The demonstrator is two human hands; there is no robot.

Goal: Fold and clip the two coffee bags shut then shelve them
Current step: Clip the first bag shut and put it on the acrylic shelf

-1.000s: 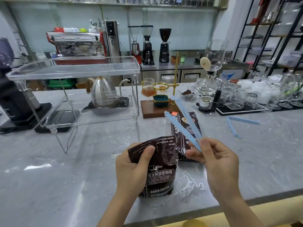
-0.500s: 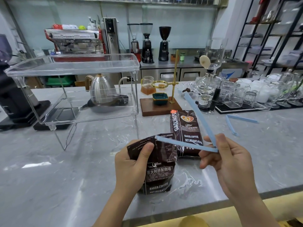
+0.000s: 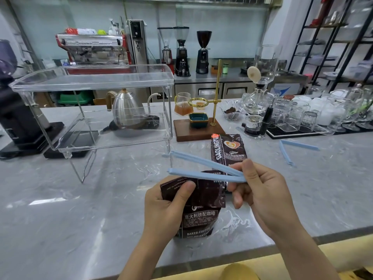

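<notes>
A dark brown coffee bag stands near the counter's front edge, its top folded over. My left hand pinches that fold with the thumb on top. My right hand holds a light blue bag clip by its hinge end; the two arms are spread apart, pointing left just above the folded top. A second coffee bag lies flat on the counter behind the first. Another blue clip lies spread apart at the right. A clear acrylic two-tier shelf stands at the left.
A steel kettle sits behind the shelf. A wooden drip stand with a brass pole is behind the bags. A syphon brewer and several upturned glasses fill the right. A black grinder stands at far left.
My right hand has swung the clip from pointing up and away to lying level, its arms pointing left over the folded bag top. My left hand keeps its hold on the fold.
</notes>
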